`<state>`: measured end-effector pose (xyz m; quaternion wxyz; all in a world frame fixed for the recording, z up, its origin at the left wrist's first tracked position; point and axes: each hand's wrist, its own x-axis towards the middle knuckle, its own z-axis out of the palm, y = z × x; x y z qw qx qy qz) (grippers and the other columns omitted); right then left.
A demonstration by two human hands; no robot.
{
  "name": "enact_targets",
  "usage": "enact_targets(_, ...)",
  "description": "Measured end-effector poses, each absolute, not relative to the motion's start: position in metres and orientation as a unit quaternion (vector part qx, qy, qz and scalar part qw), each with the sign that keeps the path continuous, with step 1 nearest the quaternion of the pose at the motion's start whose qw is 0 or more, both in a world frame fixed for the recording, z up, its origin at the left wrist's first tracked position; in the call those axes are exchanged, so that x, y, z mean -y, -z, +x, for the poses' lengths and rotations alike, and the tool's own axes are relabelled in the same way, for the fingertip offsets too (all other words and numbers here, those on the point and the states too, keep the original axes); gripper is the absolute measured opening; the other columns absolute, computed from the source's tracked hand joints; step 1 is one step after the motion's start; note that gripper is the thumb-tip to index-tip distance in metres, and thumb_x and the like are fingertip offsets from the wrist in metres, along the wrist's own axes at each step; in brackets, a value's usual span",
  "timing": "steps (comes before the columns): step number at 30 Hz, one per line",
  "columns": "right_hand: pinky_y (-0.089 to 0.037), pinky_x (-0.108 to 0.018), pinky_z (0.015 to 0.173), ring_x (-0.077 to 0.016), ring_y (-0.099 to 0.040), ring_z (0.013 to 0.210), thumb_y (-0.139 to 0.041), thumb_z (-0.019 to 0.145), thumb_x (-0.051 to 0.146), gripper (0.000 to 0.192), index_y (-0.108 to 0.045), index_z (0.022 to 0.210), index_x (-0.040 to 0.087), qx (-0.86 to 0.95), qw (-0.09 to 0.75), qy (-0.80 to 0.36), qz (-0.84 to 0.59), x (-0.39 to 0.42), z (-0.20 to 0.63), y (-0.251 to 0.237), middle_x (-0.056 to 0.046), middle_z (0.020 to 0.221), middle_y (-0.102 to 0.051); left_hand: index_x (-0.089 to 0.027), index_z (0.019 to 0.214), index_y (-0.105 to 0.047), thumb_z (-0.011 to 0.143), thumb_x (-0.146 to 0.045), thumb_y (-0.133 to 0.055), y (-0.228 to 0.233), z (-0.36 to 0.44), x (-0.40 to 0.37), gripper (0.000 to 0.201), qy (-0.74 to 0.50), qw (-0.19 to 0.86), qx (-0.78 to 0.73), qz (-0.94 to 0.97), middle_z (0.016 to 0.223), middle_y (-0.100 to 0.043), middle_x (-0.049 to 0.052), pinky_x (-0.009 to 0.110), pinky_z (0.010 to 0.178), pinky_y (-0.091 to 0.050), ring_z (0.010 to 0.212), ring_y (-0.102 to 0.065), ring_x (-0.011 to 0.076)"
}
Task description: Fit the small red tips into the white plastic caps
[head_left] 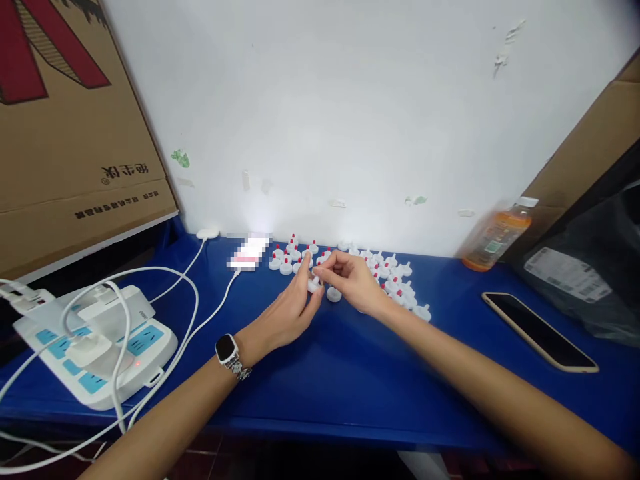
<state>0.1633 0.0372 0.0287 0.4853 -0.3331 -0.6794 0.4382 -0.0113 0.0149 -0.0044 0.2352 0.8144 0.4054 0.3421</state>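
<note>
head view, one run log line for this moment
left hand: pinching white cap | right hand: fingers on same cap | caps cluster: on blue table

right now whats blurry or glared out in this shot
Head view: glare blooms on the wall behind a pixelated patch; the orange bottle at right is smeared and leaning from lens distortion; both hands, left hand and right hand, are slightly soft around a small white cap.

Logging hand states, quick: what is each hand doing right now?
Left hand: fingers pinched on a small white cap.
Right hand: fingers closed on the same cap.
</note>
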Motion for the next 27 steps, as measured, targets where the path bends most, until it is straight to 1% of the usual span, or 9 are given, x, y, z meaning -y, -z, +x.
enact_targets(2,-0.047,-0.027,0.061,-0.0143,-0.061,0.064,-0.075,0.079,0.045,0.03,-0.061,0.077,0.019,0.728,0.416,-0.426,-0.339,-0.051,0.17,-0.043,-0.002,0.071,-0.067,-0.019,0.159,-0.005,0.101,-0.049,-0.04,0.007,-0.014,-0.018,0.073,-0.345,0.229,-0.424,0.805,0.138,-0.055,0.018,0.044,0.097,-0.05,0.121,-0.06,0.0278)
enact_targets(4,-0.046,-0.027,0.059,-0.014,-0.06,0.062,-0.071,0.082,0.039,0.024,-0.062,0.078,0.018,0.756,0.416,-0.344,-0.369,-0.077,0.172,-0.056,-0.002,0.069,-0.068,-0.019,0.152,-0.027,0.099,-0.049,-0.044,0.007,-0.016,-0.019,0.063,-0.322,0.225,-0.448,0.803,0.106,-0.068,0.009,0.036,0.076,-0.052,0.09,-0.067,0.0227)
enact_targets(6,-0.046,-0.026,0.061,-0.0138,-0.061,0.064,-0.067,0.084,0.029,0.014,-0.062,0.079,0.017,0.772,0.427,-0.234,-0.408,-0.113,0.167,-0.063,-0.003,0.072,-0.069,-0.02,0.122,-0.057,0.099,-0.048,-0.044,0.005,-0.016,-0.019,0.039,-0.266,0.208,-0.466,0.818,0.081,-0.065,0.003,0.031,0.063,-0.044,0.069,-0.061,0.0191)
enact_targets(7,-0.046,-0.026,0.063,-0.0141,-0.062,0.066,-0.065,0.083,0.024,0.009,-0.062,0.079,0.016,0.782,0.407,-0.195,-0.429,-0.132,0.163,-0.064,-0.004,0.073,-0.07,-0.021,0.102,-0.062,0.099,-0.047,-0.043,0.004,-0.016,-0.019,0.033,-0.237,0.193,-0.469,0.829,0.073,-0.063,0.001,0.03,0.059,-0.04,0.064,-0.058,0.0182)
enact_targets(10,-0.046,-0.025,0.07,-0.0153,-0.064,0.076,-0.061,0.083,0.016,0.006,-0.066,0.085,0.015,0.817,0.274,-0.076,-0.502,-0.182,0.146,-0.059,-0.007,0.084,-0.072,-0.021,0.072,-0.054,0.1,-0.047,-0.04,0.002,-0.016,-0.018,0.041,-0.194,0.141,-0.466,0.852,0.066,-0.059,0.002,0.03,0.057,-0.031,0.059,-0.053,0.0174)
enact_targets(17,-0.045,-0.025,0.07,-0.0169,-0.063,0.074,-0.069,0.072,0.009,0.007,-0.072,0.078,0.012,0.83,0.18,-0.083,-0.521,-0.224,0.119,-0.039,-0.01,0.083,-0.074,-0.022,0.071,-0.048,0.1,-0.048,-0.041,0.003,-0.019,-0.021,0.04,-0.184,0.135,-0.447,0.865,0.066,-0.059,0.001,0.03,0.056,-0.027,0.059,-0.051,0.0173)
enact_targets(20,-0.045,-0.025,0.071,-0.0167,-0.064,0.076,-0.07,0.079,0.021,0.013,-0.075,0.087,0.013,0.827,0.19,-0.08,-0.522,-0.22,0.124,-0.045,-0.009,0.085,-0.075,-0.022,0.072,-0.047,0.101,-0.046,-0.039,0.003,-0.02,-0.022,0.039,-0.182,0.13,-0.436,0.872,0.066,-0.058,0.0,0.03,0.057,-0.027,0.06,-0.051,0.0175)
enact_targets(23,-0.045,-0.026,0.075,-0.0175,-0.065,0.083,-0.059,0.09,0.032,0.026,-0.073,0.101,0.014,0.812,0.233,-0.057,-0.532,-0.204,0.141,-0.055,-0.01,0.095,-0.075,-0.022,0.072,-0.047,0.101,-0.045,-0.037,0.002,-0.02,-0.023,0.038,-0.177,0.13,-0.439,0.871,0.065,-0.057,0.001,0.029,0.056,-0.027,0.059,-0.051,0.0176)
enact_targets(27,-0.042,-0.028,0.073,-0.0167,-0.062,0.076,-0.055,0.092,0.031,0.023,-0.072,0.091,0.016,0.809,0.276,-0.048,-0.516,-0.148,0.171,-0.056,-0.006,0.085,-0.073,-0.023,0.077,-0.052,0.101,-0.044,-0.038,-0.001,-0.019,-0.023,0.035,-0.184,0.155,-0.451,0.859,0.064,-0.057,-0.001,0.029,0.055,-0.026,0.056,-0.051,0.0168)
